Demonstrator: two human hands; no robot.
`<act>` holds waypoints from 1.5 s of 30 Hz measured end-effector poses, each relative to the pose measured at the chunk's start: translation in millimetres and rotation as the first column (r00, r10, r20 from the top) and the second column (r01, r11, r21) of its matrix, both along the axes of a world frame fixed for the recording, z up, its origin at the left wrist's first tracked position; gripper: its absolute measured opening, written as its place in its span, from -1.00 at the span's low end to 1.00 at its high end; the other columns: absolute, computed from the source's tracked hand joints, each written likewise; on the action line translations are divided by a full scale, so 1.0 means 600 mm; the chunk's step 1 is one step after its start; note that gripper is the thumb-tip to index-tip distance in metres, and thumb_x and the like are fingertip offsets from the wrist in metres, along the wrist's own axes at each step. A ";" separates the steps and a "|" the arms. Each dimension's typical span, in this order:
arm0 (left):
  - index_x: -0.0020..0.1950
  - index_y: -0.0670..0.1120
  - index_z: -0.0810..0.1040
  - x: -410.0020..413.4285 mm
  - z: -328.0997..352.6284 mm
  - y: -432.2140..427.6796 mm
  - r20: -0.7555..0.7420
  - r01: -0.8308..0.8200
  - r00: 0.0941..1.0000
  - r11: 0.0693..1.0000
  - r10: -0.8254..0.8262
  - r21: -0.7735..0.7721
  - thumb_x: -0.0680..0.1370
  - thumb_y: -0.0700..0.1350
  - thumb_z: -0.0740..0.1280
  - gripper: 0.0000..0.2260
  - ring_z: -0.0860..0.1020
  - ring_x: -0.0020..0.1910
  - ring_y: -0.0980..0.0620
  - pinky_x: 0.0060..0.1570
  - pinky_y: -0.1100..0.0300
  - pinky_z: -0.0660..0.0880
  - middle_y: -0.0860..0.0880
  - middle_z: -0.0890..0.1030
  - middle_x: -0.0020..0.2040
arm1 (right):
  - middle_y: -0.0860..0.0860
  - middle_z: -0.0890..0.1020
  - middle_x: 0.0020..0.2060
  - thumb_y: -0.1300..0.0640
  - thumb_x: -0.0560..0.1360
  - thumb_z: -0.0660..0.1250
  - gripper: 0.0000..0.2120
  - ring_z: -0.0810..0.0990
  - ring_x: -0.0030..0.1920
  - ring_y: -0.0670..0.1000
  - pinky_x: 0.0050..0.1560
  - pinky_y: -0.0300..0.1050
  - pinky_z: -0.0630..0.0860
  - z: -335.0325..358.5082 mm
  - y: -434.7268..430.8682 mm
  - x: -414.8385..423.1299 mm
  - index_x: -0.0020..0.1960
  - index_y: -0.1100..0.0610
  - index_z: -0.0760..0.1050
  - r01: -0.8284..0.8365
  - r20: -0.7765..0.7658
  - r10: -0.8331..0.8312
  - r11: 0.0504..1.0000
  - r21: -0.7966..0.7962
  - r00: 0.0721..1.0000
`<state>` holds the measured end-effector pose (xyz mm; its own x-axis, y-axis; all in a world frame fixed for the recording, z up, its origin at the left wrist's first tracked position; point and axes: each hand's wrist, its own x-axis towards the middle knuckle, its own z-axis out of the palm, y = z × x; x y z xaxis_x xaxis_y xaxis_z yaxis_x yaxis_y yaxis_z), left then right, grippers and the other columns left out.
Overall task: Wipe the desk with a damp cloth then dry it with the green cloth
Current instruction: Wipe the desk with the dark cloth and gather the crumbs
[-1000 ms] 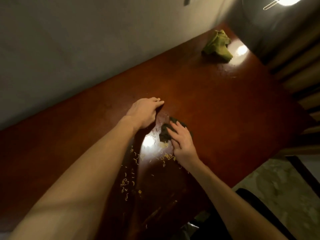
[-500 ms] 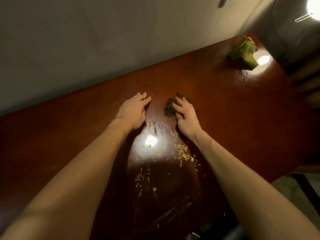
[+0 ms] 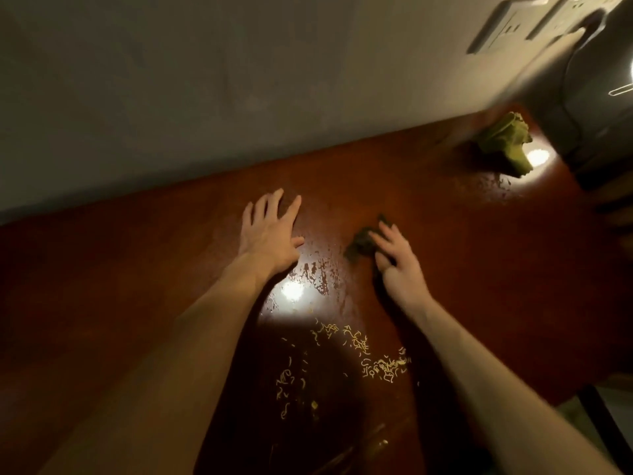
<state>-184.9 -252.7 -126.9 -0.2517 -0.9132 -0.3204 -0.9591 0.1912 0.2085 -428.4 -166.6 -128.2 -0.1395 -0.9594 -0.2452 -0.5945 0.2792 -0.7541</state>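
1. Left hand [image 3: 270, 234]: flat on the desk [image 3: 479, 269], fingers straight and spread, holding nothing. Use it as a brace only, and lift it when you wipe that patch.
2. Wet streaks [image 3: 318, 272], at 5 o'clock from that hand: the sheen suggests the damp pass has covered only this area.
3. Crumbs [image 3: 359, 351], at 6 o'clock from the streaks, toward the near edge. Gather them into one pile with the cloth; don't scatter them.
4. Damp cloth [image 3: 361, 243]: a dark wad at mid-desk.
5. Right hand [image 3: 399, 260]: fingers nearly straight, pressing on top of the wad. The thumb is tucked, and I can't tell if it pinches. Flatten the wad for more contact and overlap your strokes.
6. Green cloth [image 3: 507, 142]: bunched at 2 o'clock by the wall, well apart from both hands. Leave it until the damp pass is done.
7. Wall sockets [image 3: 507, 25], at 1 o'clock: blurred. No readable writing, brand or label anywhere.
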 end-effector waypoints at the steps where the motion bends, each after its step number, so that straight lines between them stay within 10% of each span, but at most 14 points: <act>1: 0.71 0.16 -0.07 0.000 -0.001 -0.001 -0.011 -0.004 1.000 1.000 0.004 0.008 0.63 0.20 0.33 -0.22 -0.13 0.68 -0.12 0.64 -0.17 -0.14 -0.05 -0.12 0.71 | -0.10 0.23 0.61 0.35 0.64 0.19 -0.49 0.00 0.64 -0.06 0.64 0.15 -0.15 -0.002 -0.038 -0.004 0.52 0.00 0.41 0.004 -0.034 -0.004 1.000 -0.007 0.999; 11: 0.70 0.19 -0.04 0.010 0.004 -0.002 -0.062 -0.002 0.998 0.999 0.005 0.036 0.63 0.15 0.33 -0.24 -0.17 0.69 0.01 0.65 -0.09 -0.15 0.03 -0.11 0.72 | -0.06 0.26 0.59 0.37 0.59 0.24 -0.46 0.04 0.63 -0.02 0.63 -0.01 -0.19 -0.026 -0.080 0.112 0.52 0.01 0.42 -0.402 -0.192 0.379 0.910 -0.097 0.905; 19: 0.71 0.11 -0.07 0.118 0.040 0.014 -0.004 0.195 0.980 0.970 -0.197 0.142 0.65 0.05 0.34 -0.23 -0.09 0.69 0.01 0.66 -0.04 -0.07 0.04 -0.12 0.72 | -0.09 0.22 0.61 0.33 0.62 0.25 -0.47 0.01 0.64 -0.02 0.64 0.14 -0.14 0.004 -0.007 0.071 0.53 -0.02 0.40 -0.281 -0.189 0.277 0.960 0.005 0.942; 24: 0.68 0.28 -0.14 0.161 0.019 0.074 0.028 0.032 0.999 0.994 -0.035 0.104 0.65 0.19 0.31 -0.23 -0.25 0.68 -0.03 0.65 -0.14 -0.14 0.01 -0.26 0.70 | 0.05 0.18 0.63 0.36 0.63 0.21 -0.49 0.00 0.65 0.13 0.62 0.04 -0.18 -0.010 -0.118 0.142 0.55 0.09 0.37 -0.148 -0.230 0.144 0.989 0.000 0.963; 32: 0.68 0.21 -0.23 0.173 -0.007 0.086 -0.032 -0.298 0.952 0.948 0.303 0.113 0.49 0.44 0.32 -0.02 -0.38 0.63 -0.15 0.57 -0.31 -0.30 -0.06 -0.37 0.67 | -0.08 0.23 0.60 0.42 0.53 0.23 -0.35 0.00 0.64 -0.03 0.62 0.09 -0.21 -0.019 0.047 0.233 0.52 -0.07 0.40 -0.559 -0.240 0.529 0.825 -0.080 0.814; 45: 0.59 0.39 -0.36 0.140 0.016 0.049 0.043 -0.274 0.961 0.910 0.274 0.312 0.53 0.14 0.40 -0.01 -0.50 0.56 -0.28 0.46 -0.51 -0.31 -0.09 -0.53 0.59 | 0.03 0.29 0.59 0.44 0.51 0.23 -0.36 0.10 0.64 0.09 0.64 0.22 -0.04 -0.008 -0.057 0.139 0.51 0.00 0.44 -0.532 -0.309 0.507 0.846 0.004 0.804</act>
<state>-101.1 -223.3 -117.3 -0.0069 -0.7998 -0.6002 -0.9641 -0.1540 0.2163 -344.8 -200.7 -133.0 0.3339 -0.9225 -0.1936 -0.8258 -0.1872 -0.5320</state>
